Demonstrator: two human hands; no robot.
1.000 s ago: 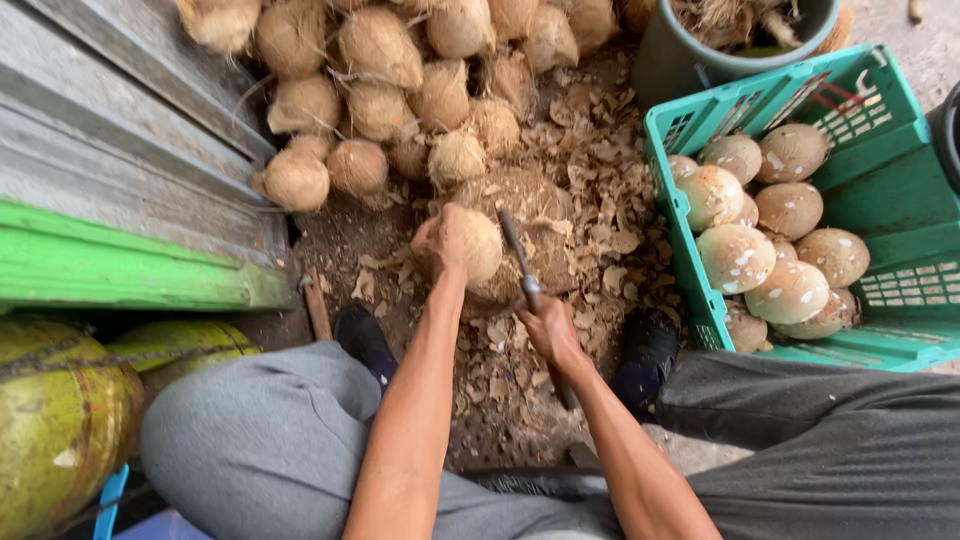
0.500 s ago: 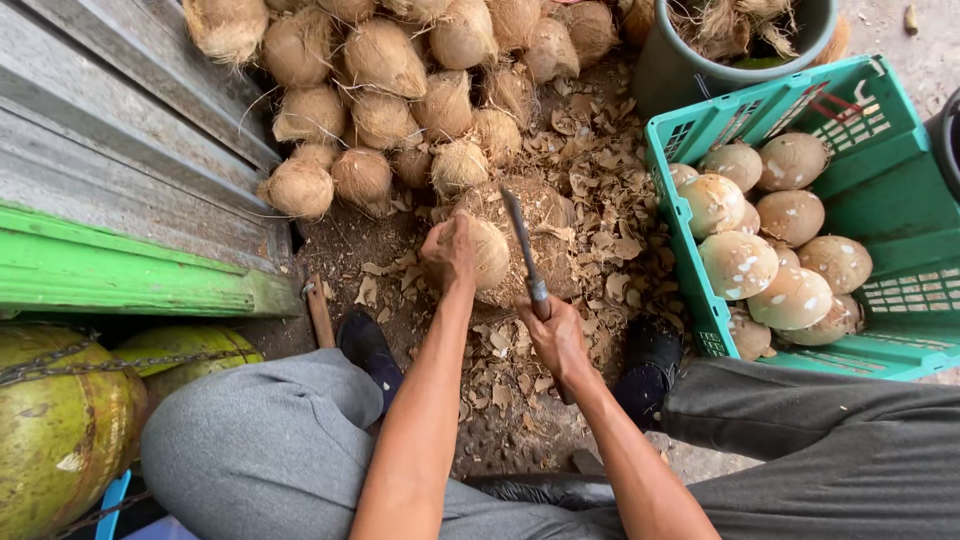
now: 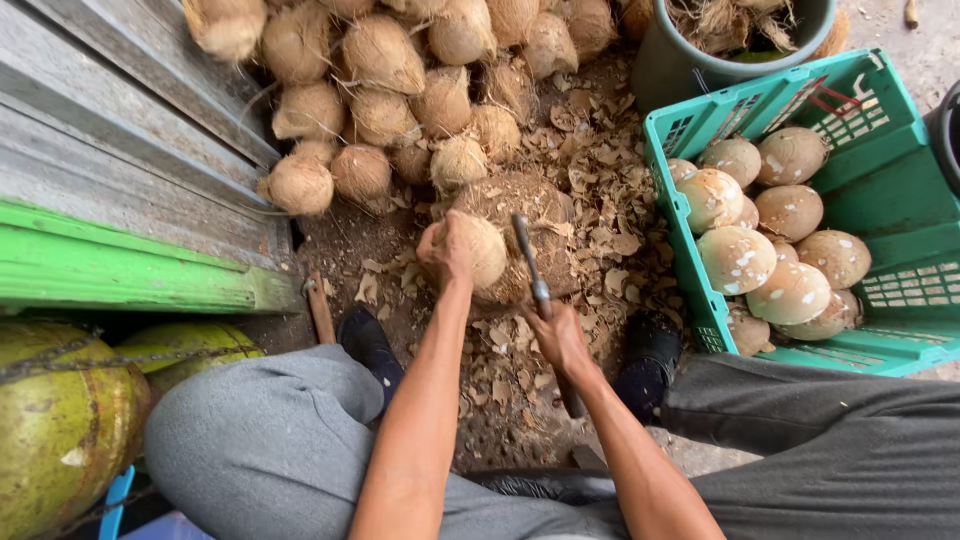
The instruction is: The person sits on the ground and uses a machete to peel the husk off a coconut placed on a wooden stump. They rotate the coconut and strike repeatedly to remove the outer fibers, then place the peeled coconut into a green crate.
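We grip a husked coconut [image 3: 478, 250] in our left hand [image 3: 447, 250], fingers wrapped around its left side, holding it on a worn chopping block [image 3: 525, 215] at the centre of the view. Our right hand [image 3: 560, 337] is closed around the handle of a heavy knife [image 3: 530, 260], whose blade points toward 12 o'clock and lies just beside the coconut's right edge. A pile of husked coconuts [image 3: 400, 80] lies at 11 o'clock; a green crate [image 3: 900, 200] of trimmed coconuts [image 3: 770, 250] stands at 3 o'clock. Risk: the blade works very near the left fingers, so a glancing stroke off the rounded shell could cut them, and loose chips [image 3: 610, 240] underfoot could let the coconut roll. Compared with the earlier frames, the knife sits lower and closer to the coconut, while the left hand's hold is unchanged.
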